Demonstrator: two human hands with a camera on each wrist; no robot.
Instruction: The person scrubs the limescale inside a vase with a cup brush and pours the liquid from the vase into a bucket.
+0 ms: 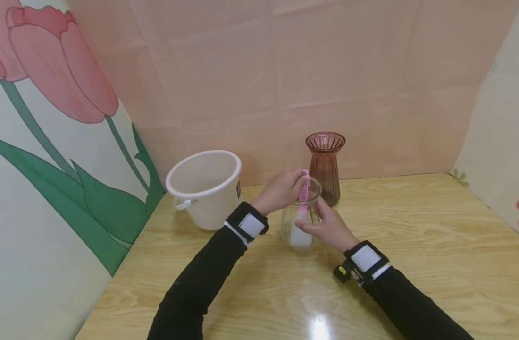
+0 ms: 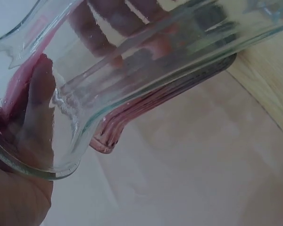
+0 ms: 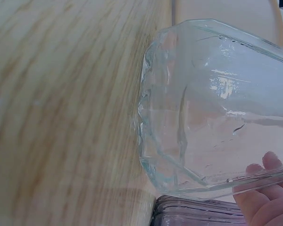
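Note:
A clear glass vase (image 1: 299, 218) stands on the wooden table (image 1: 412, 245). My left hand (image 1: 285, 186) grips the pink handle (image 1: 304, 188) of a brush at the vase's mouth. The brush's white head (image 1: 300, 239) sits low inside the glass. My right hand (image 1: 323, 225) holds the vase's right side, fingers curled against it. In the left wrist view the vase's rim (image 2: 70, 136) fills the frame, with the pink handle (image 2: 20, 82) and a finger (image 2: 37, 117) seen through it. The right wrist view shows the vase's ribbed body (image 3: 217, 117) and my fingertips (image 3: 266, 197) on it.
A dark pink ribbed glass vase (image 1: 325, 165) stands just behind the clear one, near the back wall. A white plastic bucket (image 1: 204, 189) with a side handle sits to the left. Panels close off the left, back and right sides.

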